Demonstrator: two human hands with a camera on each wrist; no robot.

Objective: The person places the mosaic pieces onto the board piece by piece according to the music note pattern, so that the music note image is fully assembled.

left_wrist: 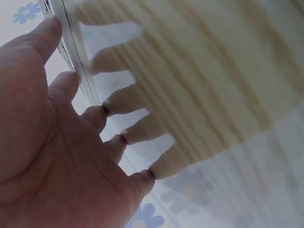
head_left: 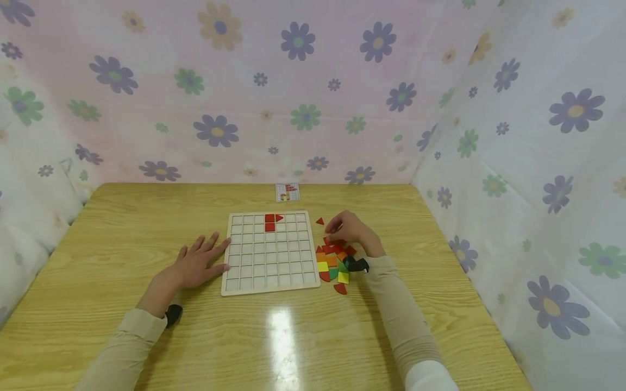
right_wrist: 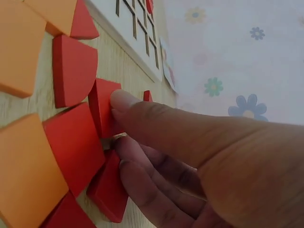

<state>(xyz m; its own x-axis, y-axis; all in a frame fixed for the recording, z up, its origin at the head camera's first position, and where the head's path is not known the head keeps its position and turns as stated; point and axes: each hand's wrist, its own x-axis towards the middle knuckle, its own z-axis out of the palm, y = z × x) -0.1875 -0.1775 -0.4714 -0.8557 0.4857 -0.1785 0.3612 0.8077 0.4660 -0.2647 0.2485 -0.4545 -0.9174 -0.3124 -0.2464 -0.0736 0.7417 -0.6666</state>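
A red piece (right_wrist: 100,102) is pinched by the right hand (head_left: 348,227), with the thumb tip laid against its face and the index fingertip curled in at its lower edge. This piece is tilted among other red pieces at the far end of a loose pile (head_left: 332,261), in which red, orange, yellow and green shapes are heaped just beside the right edge of a gridded board (head_left: 271,289). The left hand (head_left: 195,266) is laid with its fingers spread and nothing grasped, and the board's left edge is touched by its fingertips. In the grid, near the far edge, two red squares (head_left: 270,222) are set one behind the other, and a red triangle (head_left: 279,218) is placed to the right of the farther one. A lone red triangular piece (head_left: 320,221) is left apart from the pile, near the board's far right corner. Beyond the board, a small printed card (head_left: 287,192) is laid at the far edge of the wooden table (head_left: 220,336), which is backed by flower-patterned cloth (head_left: 313,81).
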